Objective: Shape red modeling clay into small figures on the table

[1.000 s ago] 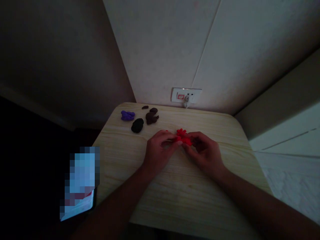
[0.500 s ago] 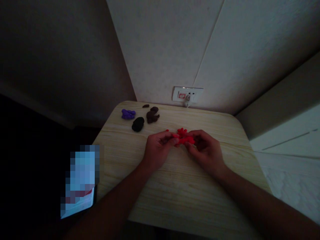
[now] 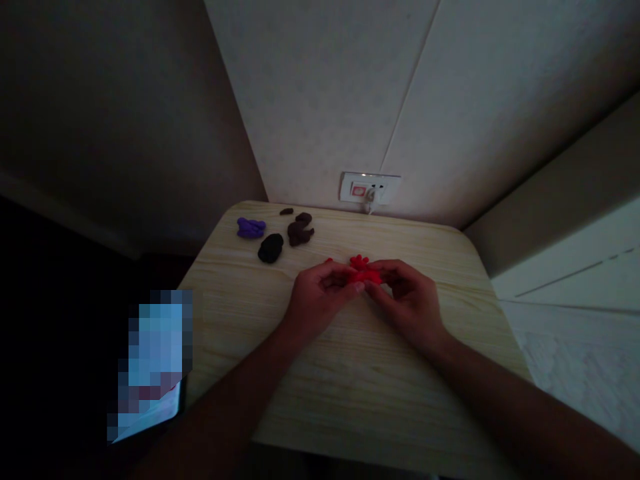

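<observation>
Between my hands is a piece of red modelling clay (image 3: 367, 276), pinched from both sides. My left hand (image 3: 320, 293) grips its left end with thumb and fingers. On the other end, my right hand (image 3: 407, 290) closes thumb and fingertips. Just behind lies a lobed red clay piece (image 3: 359, 261), partly hidden by the held clay. A small red bit (image 3: 329, 261) shows behind my left fingers. The fingertips cover much of the held clay, so its full shape is hidden.
Purple clay (image 3: 251, 228), a black clay lump (image 3: 271, 248) and brown clay pieces (image 3: 299, 233) lie at the back left of the wooden table (image 3: 390, 380). A lit screen (image 3: 160, 413) stands at the left edge. A wall socket (image 3: 370, 189) holds a plug behind.
My hands have come closer together, and less of the red clay shows between them. The whole view has shifted slightly. The other clay pieces lie as before.
</observation>
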Demonstrator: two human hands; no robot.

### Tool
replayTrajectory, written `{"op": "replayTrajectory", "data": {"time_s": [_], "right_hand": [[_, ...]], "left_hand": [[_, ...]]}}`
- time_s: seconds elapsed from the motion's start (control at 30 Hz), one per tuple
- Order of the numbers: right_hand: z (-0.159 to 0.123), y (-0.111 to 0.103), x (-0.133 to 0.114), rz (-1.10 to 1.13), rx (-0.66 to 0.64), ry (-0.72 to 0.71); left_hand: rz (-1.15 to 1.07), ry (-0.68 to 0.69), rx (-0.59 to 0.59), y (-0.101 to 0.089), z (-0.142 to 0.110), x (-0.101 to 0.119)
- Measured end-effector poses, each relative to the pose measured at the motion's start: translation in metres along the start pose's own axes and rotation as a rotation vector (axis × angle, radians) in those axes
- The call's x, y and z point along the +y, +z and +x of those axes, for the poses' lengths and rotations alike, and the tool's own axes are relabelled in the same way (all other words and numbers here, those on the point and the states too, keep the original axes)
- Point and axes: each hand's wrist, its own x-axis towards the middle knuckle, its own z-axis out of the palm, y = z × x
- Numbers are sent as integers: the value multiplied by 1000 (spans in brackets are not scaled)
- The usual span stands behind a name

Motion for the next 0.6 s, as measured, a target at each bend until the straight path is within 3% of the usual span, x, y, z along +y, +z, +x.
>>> {"op": "replayTrajectory", "data": {"time_s": [0.2,0.6], "right_hand": [[-1,-3,5,-41,-31,-4],[1,-2,-13,-110,-88,-106]], "left_hand": [[-57,-41,-4,-2,2,4],[-6,-8,-25,-3,1,9]]}}
